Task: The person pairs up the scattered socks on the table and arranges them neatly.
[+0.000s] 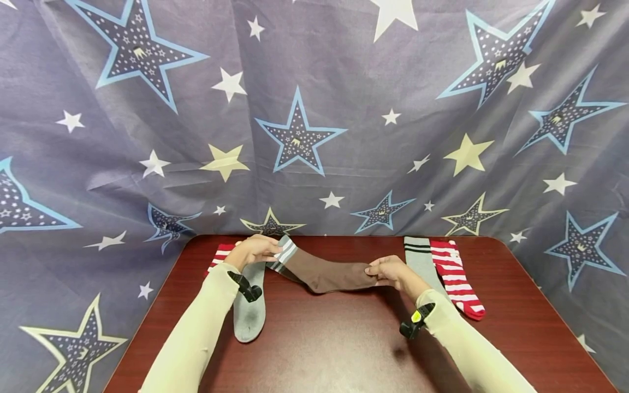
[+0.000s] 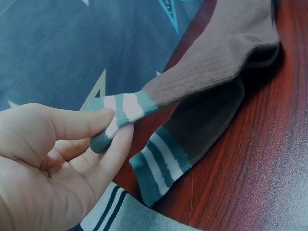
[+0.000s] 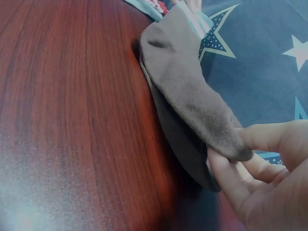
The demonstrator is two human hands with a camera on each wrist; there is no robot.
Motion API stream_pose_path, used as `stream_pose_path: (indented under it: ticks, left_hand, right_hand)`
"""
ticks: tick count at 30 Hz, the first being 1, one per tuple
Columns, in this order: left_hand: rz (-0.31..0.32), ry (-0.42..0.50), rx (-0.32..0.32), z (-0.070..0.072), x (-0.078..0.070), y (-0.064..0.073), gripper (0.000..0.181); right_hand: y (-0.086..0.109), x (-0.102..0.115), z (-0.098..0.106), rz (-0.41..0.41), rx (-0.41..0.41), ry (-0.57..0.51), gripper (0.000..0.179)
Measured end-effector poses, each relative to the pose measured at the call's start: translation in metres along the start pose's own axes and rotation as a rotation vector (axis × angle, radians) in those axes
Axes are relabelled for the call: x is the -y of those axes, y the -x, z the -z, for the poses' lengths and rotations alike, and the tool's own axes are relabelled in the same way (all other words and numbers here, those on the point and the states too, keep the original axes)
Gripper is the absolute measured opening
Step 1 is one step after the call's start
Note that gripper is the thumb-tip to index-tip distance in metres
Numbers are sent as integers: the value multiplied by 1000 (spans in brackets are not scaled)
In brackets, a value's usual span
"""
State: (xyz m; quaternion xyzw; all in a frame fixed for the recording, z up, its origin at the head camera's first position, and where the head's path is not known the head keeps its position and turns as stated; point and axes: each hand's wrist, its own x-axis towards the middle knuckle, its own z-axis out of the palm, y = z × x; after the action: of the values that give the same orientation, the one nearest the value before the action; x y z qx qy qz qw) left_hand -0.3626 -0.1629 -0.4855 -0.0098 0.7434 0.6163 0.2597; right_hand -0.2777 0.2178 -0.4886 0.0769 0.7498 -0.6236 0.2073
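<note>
Stretched between both hands is a brown sock (image 1: 334, 275) with a teal-and-white striped cuff (image 2: 127, 108). My left hand (image 1: 256, 250) pinches that cuff between thumb and fingers. At the other end, my right hand (image 1: 390, 271) pinches the toe (image 3: 236, 147). Below it lies a second brown sock (image 2: 207, 115), its matching striped cuff (image 2: 161, 166) hanging free of my left fingers in the left wrist view. The second sock's toe (image 3: 202, 171) shows just under my right fingertips. Most of this lower sock is hidden by the upper one in the head view.
A grey sock (image 1: 249, 316) lies by my left forearm, with a red-and-white striped sock (image 1: 221, 255) partly hidden behind. Beyond my right hand lie a grey sock (image 1: 420, 262) with black bands and a red-and-white striped sock (image 1: 457, 278). A star-patterned curtain (image 1: 344, 153) borders the table's (image 1: 324, 338) back edge.
</note>
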Motion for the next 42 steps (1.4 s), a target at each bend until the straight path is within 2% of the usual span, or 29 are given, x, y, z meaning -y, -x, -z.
stream_pose_path:
  ticks: [7, 10, 11, 14, 16, 17, 18, 21, 23, 24, 25, 26, 28, 30, 31, 32, 33, 35, 37, 39, 42]
  left_hand:
    - [36, -103, -65, -8, -3, -2, 47]
    - [43, -143, -80, -10, -2, -2, 46]
    - [45, -157, -85, -11, -2, -2, 45]
    - [61, -195, -108, -15, 1, -8, 45]
    - [73, -204, -122, -14, 8, -20, 42]
    - [59, -200, -119, -14, 11, -23, 40]
    - [49, -188, -109, -8, 21, -38, 35]
    - [32, -175, -93, 9, 43, -70, 27]
    - [44, -190, -115, 12, 47, -76, 26]
    - [72, -203, -140, 13, 49, -81, 26]
    - [72, -214, -152, 7, 41, -68, 27]
    - [75, -227, -168, 4, 39, -66, 27]
    - [54, -234, -189, -8, 28, -46, 25]
    - [-2, -204, -165, -4, 37, -57, 18]
    - [-15, -206, -162, -3, 38, -57, 18]
    - [-3, -218, -182, -2, 41, -65, 18]
    - [-12, -220, -188, -3, 41, -63, 18]
    - [27, -244, -231, -4, 40, -66, 22]
    - [58, -290, -285, -16, 24, -45, 27]
    - [40, -316, -305, -22, 17, -30, 26]
    - [13, -363, -323, -27, 11, -17, 23]
  right_hand:
    - [-3, -6, 1, 54, 33, -13, 9]
    - [-4, -5, -1, 36, 12, -10, 9]
    - [-3, -4, -3, 18, -18, -1, 9]
    - [-2, -2, -5, -1, -44, 0, 10]
    - [-2, -2, -6, 2, -52, 2, 11]
    - [-2, -2, -6, 7, -56, 6, 12]
    - [-2, -1, -6, 13, -59, 12, 13]
    - [-5, -2, -6, 28, -76, 28, 12]
    - [-8, -2, -7, 39, -88, 44, 11]
    - [-9, -3, -7, 40, -96, 47, 11]
    - [-10, -3, -8, 40, -102, 50, 10]
    - [-11, -3, -8, 41, -108, 59, 11]
    - [-12, -4, -8, 43, -122, 74, 11]
    - [-13, -5, -7, 35, -145, 87, 12]
    - [-13, -6, -7, 35, -154, 96, 12]
    - [-14, -6, -7, 35, -164, 105, 12]
    - [-14, -6, -7, 35, -173, 113, 13]
    - [-13, -6, -8, 35, -186, 131, 12]
    - [-12, -5, -9, 38, -194, 151, 11]
    - [-12, -5, -10, 39, -208, 168, 10]
    - [-11, -5, -11, 44, -230, 193, 9]
